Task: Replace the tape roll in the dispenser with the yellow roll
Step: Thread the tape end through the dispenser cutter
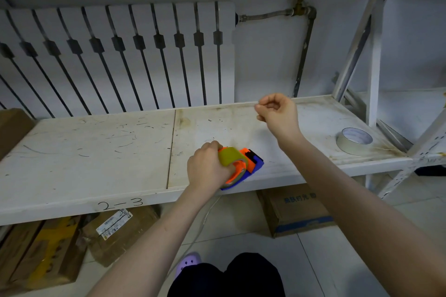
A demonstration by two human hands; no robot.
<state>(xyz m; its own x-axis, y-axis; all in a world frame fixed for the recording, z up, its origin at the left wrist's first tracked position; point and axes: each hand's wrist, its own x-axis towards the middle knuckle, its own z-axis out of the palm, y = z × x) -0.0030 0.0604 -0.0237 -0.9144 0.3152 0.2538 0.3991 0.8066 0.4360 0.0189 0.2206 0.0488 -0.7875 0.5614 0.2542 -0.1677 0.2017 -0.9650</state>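
On the scuffed white metal shelf point(96, 152), the left hand point(207, 169) grips the orange-and-blue plastic tape dispenser point(251, 164), which carries the yellow tape roll point(229, 155) and lies near the front edge. At about one o'clock from it, the right hand point(277, 113) hovers clenched, fingertips pinched together. A pale beige tape roll point(354, 141) lies flat well apart at three o'clock.

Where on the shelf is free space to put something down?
The widest bare patch is the shelf left of the left hand. A smaller patch lies between the dispenser and pale tape roll, under the raised right hand.
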